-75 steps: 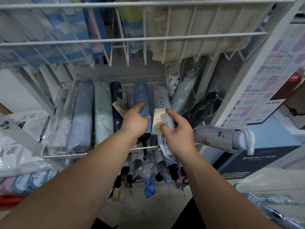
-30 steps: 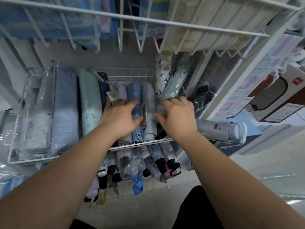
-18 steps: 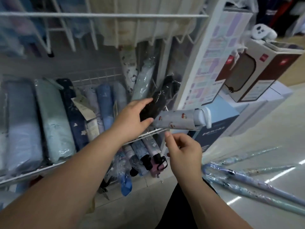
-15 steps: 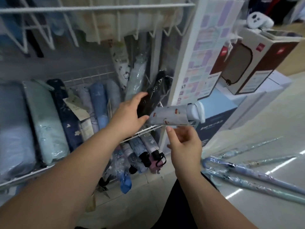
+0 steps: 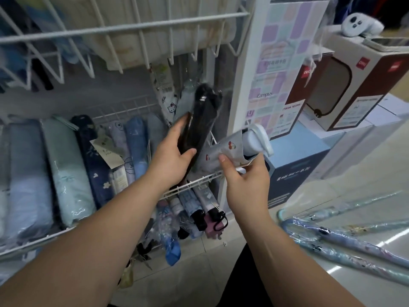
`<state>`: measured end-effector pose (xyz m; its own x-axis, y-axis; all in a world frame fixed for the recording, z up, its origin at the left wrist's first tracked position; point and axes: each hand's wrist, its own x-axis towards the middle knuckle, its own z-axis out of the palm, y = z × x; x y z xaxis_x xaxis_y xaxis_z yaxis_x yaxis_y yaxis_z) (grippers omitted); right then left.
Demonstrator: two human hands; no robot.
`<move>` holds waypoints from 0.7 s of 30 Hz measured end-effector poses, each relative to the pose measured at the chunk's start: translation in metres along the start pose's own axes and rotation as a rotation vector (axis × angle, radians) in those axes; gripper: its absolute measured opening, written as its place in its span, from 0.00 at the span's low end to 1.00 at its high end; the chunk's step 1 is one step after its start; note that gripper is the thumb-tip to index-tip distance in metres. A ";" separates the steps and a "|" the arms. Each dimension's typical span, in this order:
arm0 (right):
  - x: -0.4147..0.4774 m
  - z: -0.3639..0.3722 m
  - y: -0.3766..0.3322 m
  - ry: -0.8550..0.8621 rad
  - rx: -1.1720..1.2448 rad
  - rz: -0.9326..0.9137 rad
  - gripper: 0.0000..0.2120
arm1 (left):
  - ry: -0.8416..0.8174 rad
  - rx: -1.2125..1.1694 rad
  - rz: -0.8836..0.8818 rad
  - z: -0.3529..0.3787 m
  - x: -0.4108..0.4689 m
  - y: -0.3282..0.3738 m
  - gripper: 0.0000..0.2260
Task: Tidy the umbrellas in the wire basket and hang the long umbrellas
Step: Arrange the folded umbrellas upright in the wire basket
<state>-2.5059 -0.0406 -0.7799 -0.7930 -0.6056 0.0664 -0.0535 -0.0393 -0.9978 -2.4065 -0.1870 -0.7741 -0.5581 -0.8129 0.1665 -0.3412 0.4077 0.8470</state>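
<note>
1. In the head view, the black umbrella (image 5: 204, 120), wrapped in clear film, is being held by the left grip (image 5: 174, 156). The fingers are being curled round its far side and the thumb is being pressed on its near side. It is being held tilted, one end up, over the right end of the wire basket (image 5: 192, 185).
2. The cherry-print umbrella (image 5: 223, 149) is being pinched by the right grip (image 5: 245, 180), thumb on the near side and fingers underneath. It is being held roughly level just beside the lower end of the black umbrella. Its white cap (image 5: 256, 139) is being pointed right, past the basket's right edge.
3. A row of folded umbrellas is being carried lengthwise in the wire basket, side by side: a pale blue one (image 5: 28, 173), a mint one (image 5: 66, 169), a navy one (image 5: 95, 160) and a blue one (image 5: 137, 147). Paper tags (image 5: 106, 151) are being shown between the navy and blue ones.
4. A cat-print umbrella (image 5: 168, 103) is being propped upright at the back right of the basket.
5. Below the front rim, more folded umbrellas (image 5: 199, 209) are being hung with their handles down.
6. The long umbrellas (image 5: 332, 242), in clear wrappers, are being left lying on the floor at the lower right, well apart from the basket.
7. An upper wire basket (image 5: 132, 29) is being seen overhead. A pastel poster (image 5: 283, 63) and brown boxes (image 5: 345, 85) are being seen to the right.
</note>
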 end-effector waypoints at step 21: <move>0.053 0.118 -0.077 -0.294 -0.319 -0.311 0.22 | 0.402 -0.109 -0.261 -0.119 -0.012 -0.024 0.35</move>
<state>-2.4721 -0.1631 -0.6997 -0.5090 -0.8029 0.3103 -0.4771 -0.0369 -0.8781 -2.3014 -0.2363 -0.7365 -0.1207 -0.9871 0.1054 -0.3379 0.1407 0.9306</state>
